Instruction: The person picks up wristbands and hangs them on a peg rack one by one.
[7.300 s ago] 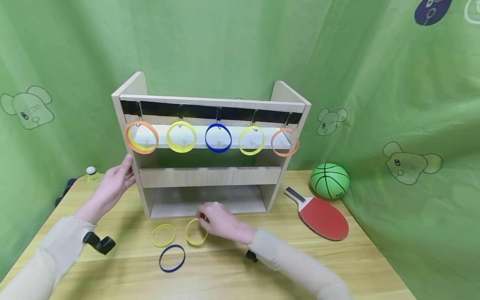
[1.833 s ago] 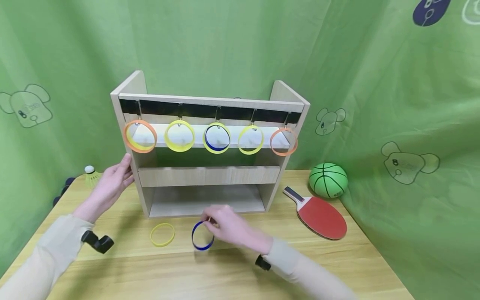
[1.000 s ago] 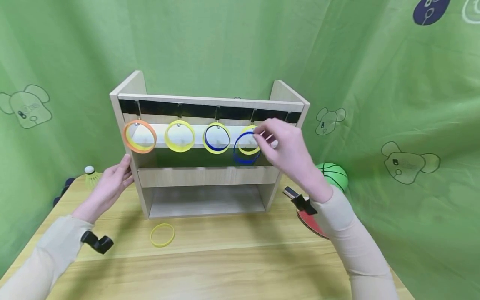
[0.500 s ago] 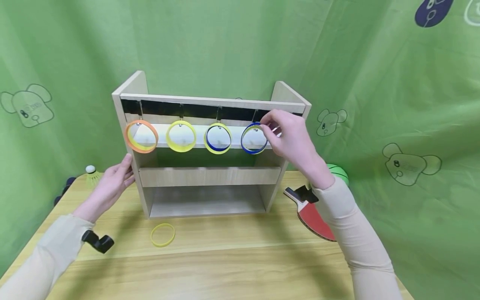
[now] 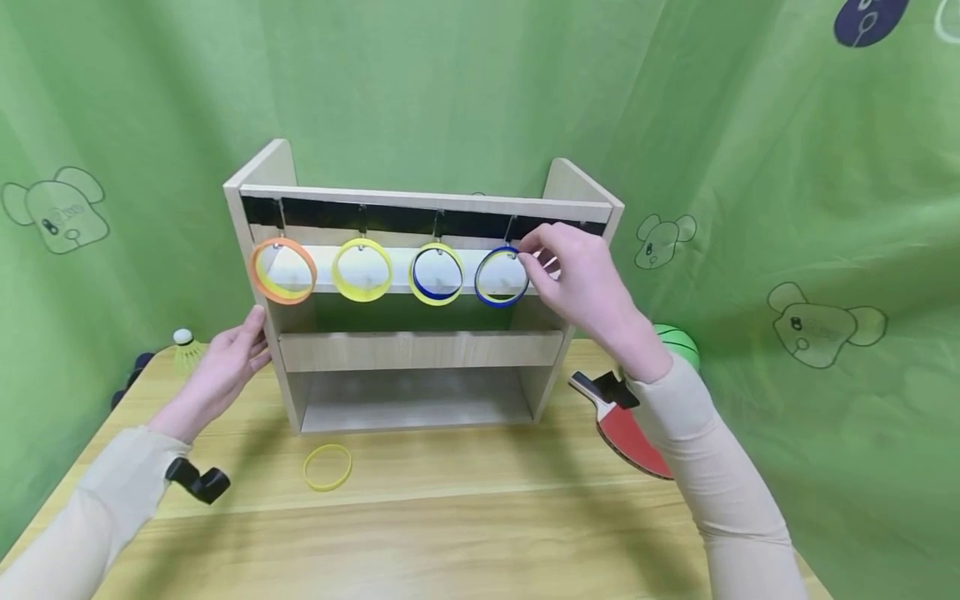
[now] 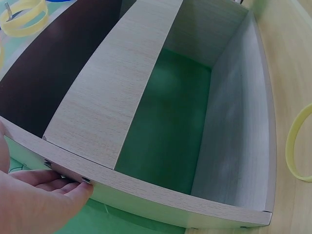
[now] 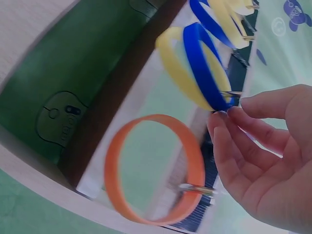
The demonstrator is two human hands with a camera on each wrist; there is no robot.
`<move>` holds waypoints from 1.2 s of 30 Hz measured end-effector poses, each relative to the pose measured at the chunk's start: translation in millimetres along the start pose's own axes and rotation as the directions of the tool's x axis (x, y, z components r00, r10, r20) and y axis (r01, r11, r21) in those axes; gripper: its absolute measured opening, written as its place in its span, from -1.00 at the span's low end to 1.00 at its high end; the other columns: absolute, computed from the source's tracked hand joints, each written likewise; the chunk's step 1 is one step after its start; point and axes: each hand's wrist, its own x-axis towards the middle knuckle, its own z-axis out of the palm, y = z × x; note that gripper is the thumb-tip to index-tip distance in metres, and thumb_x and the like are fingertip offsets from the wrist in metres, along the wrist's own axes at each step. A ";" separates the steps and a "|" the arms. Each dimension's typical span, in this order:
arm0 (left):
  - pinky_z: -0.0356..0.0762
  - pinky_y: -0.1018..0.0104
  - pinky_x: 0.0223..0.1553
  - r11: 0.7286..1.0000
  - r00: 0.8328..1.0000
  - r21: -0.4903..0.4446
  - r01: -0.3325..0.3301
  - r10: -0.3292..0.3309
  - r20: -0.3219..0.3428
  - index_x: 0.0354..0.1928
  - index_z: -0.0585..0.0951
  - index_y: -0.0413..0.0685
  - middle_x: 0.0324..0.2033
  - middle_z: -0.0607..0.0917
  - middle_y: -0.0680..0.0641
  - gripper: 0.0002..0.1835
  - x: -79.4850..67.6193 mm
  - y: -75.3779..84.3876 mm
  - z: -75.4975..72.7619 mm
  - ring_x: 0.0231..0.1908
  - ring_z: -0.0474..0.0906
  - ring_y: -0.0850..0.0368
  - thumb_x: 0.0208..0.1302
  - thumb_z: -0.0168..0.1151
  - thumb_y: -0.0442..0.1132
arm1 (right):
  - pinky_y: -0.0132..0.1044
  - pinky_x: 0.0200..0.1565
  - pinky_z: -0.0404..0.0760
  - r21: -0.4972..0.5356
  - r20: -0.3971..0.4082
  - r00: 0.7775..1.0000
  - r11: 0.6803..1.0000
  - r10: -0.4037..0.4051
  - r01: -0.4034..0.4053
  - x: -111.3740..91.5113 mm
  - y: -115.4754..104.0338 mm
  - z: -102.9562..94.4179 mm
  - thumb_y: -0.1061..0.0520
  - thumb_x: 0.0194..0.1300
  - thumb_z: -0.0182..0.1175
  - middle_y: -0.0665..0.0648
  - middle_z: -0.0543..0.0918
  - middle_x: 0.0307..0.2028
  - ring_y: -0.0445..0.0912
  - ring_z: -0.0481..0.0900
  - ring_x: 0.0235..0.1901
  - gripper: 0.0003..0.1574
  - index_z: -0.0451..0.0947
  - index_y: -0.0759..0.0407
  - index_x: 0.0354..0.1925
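Observation:
The right hand [image 5: 576, 271] is raised at a blue ring [image 5: 495, 303], which hangs on the fourth hook from the left, in front of a yellow ring. In the right wrist view its fingertips [image 7: 222, 119] are at the ring's upper edge, with the thumb a little apart. Against the left side panel of the wooden rack [image 5: 420, 352] lies the left hand [image 5: 223, 367], fingers fairly straight. Other hooks bear an orange ring [image 5: 258, 279], a yellow ring [image 5: 362, 295] and a yellow-and-blue pair. An orange ring [image 7: 113, 170] on the rightmost hook is hidden in the head view.
One yellow ring [image 5: 327, 488] lies on the wooden table [image 5: 420, 542] in front of the rack. To the right are a red table tennis paddle [image 5: 630, 442] and a green ball [image 5: 681, 346], both partly covered by the right arm. A shuttlecock [image 5: 187, 354] stands at the left.
The right hand has lifted the blue ring from the table to the fourth hook, where it now hangs. Earlier, a yellow ring went onto the middle hook. The left hand has stayed put.

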 end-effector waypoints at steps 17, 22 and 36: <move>-0.17 -0.03 0.58 1.000 1.000 -0.015 -0.006 0.006 -0.010 0.52 -0.28 -0.30 0.55 -0.28 -0.30 -0.02 -0.5 4.7 -1.5 0.56 -0.27 -0.26 0.46 -0.24 0.31 | -0.46 -0.31 0.74 0.189 0.020 0.977 0.960 -0.213 0.206 -49.4 -55.9 62.4 0.31 0.25 0.28 0.13 0.72 -0.37 -0.14 0.65 -0.38 -0.96 0.62 0.28 -0.29; -0.18 -0.02 0.59 1.000 1.000 -0.025 0.000 0.000 -0.012 0.52 -0.29 -0.30 0.55 -0.28 -0.29 -0.01 0.1 3.5 -1.4 0.56 -0.28 -0.25 0.45 -0.24 0.32 | -0.61 -0.30 0.68 0.227 0.132 0.961 0.951 -0.242 0.208 -70.3 -74.8 115.5 0.26 0.27 0.28 0.08 0.73 -0.35 -0.19 0.65 -0.38 -0.97 0.63 0.23 -0.29; -0.21 -0.05 0.60 1.000 1.000 -0.016 0.006 -0.006 -0.001 0.51 -0.30 -0.30 0.55 -0.28 -0.28 -0.01 1.4 1.1 -0.5 0.56 -0.29 -0.23 0.45 -0.25 0.32 | -0.82 -0.45 0.45 0.216 0.571 0.812 0.976 -0.125 -0.002 -106.9 -92.1 243.8 0.20 0.34 0.23 0.03 0.73 -0.40 -0.36 0.53 -0.51 -0.93 0.63 0.18 -0.28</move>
